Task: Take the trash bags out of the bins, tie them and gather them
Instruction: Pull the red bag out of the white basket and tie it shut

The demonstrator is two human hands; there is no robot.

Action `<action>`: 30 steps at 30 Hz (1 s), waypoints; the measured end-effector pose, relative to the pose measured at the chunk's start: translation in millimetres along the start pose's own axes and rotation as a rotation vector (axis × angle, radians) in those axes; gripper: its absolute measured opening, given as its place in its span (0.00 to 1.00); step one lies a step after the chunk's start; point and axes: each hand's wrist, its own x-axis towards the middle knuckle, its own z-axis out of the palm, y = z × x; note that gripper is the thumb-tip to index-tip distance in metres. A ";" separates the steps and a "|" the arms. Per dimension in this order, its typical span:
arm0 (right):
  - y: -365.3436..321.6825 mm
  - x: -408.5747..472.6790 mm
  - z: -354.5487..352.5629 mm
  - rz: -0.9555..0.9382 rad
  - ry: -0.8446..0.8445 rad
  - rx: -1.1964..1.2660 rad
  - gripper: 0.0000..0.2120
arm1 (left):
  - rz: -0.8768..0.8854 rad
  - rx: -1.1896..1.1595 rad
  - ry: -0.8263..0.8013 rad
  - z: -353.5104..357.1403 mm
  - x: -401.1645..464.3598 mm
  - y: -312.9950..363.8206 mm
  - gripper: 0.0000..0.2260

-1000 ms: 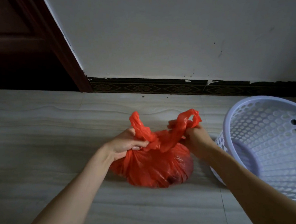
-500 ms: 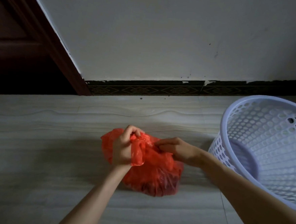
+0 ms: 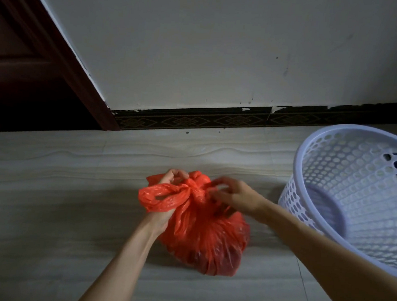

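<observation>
A full red trash bag (image 3: pixel 207 240) sits on the pale floor in the middle of the head view. Its two handle strips are crossed into a knot at the top. My left hand (image 3: pixel 165 209) grips the left handle strip, which loops out over my wrist. My right hand (image 3: pixel 234 195) pinches the other strip at the knot from the right. The bag's dark contents show faintly through the plastic near its bottom.
A lilac perforated plastic bin (image 3: pixel 354 198) stands to the right of the bag, with no bag in it. A white wall with a dark patterned skirting (image 3: pixel 218 121) runs behind. A dark wooden door frame (image 3: pixel 65 56) stands at the left.
The two handle strips, held apart a second ago, have been crossed and drawn into a knot. Both hands have moved in close to the bag's top.
</observation>
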 end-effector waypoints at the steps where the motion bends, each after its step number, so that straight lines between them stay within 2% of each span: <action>1: -0.1 3.0 -3.4 -0.057 0.058 0.008 0.21 | -0.003 0.002 -0.033 0.8 2.2 1.9 0.13; 3: -1.9 5.0 -7.7 -0.163 0.041 -0.048 0.32 | 0.008 0.043 -0.091 -0.2 4.9 3.3 0.14; 4: -1.6 5.0 -8.1 -0.208 0.008 -0.120 0.31 | 0.013 0.059 -0.114 -1.2 4.2 3.2 0.14; 6: 0.1 5.7 -5.3 -0.240 0.000 -0.206 0.22 | 0.018 0.095 -0.137 -1.7 0.1 3.0 0.12; 8: -1.5 5.8 0.3 -0.223 0.072 -0.146 0.09 | 0.008 0.085 -0.153 -1.3 -6.3 2.3 0.09; 11: 1.3 7.0 3.7 -0.182 0.169 -0.051 0.13 | -0.110 -0.052 -0.160 0.8 -11.7 3.6 0.08; 13: 3.9 7.1 3.8 -0.161 0.195 0.094 0.13 | -0.168 -0.168 -0.142 2.8 -13.2 2.1 0.13; 15: 3.4 6.9 6.2 -0.137 0.213 0.271 0.12 | -0.188 -0.307 0.006 5.3 -9.9 -4.3 0.12; 17: 0.2 8.3 9.6 -0.121 0.244 0.400 0.13 | -0.208 -0.342 0.175 5.5 -6.5 -9.6 0.13; 19: -3.5 5.8 10.9 -0.152 0.306 0.396 0.11 | -0.211 -0.244 0.323 2.8 -2.6 -15.1 0.15; 20: -3.8 4.0 9.3 -0.211 0.364 0.256 0.09 | -0.188 -0.118 0.379 1.1 -1.9 -17.7 0.17; 21: -1.7 2.1 5.5 -0.296 0.415 -0.004 0.08 | -0.177 -0.023 0.437 0.2 -2.9 -18.3 0.19; 23: 3.5 -0.7 -4.7 -0.431 0.412 -0.602 0.15 | -0.194 0.066 0.567 -1.6 -2.9 -13.7 0.19; 24: 6.6 -1.3 -10.0 -0.447 0.414 -0.801 0.18 | -0.206 0.088 0.618 -5.1 -2.7 -12.8 0.18; 26: 13.6 -2.2 -15.5 -0.428 0.444 -0.959 0.19 | -0.213 0.138 0.644 -12.3 -2.9 -10.8 0.19; 30: 26.6 1.1 -16.2 -0.296 0.494 -1.086 0.10 | -0.230 0.227 0.725 -18.4 -2.8 -10.9 0.20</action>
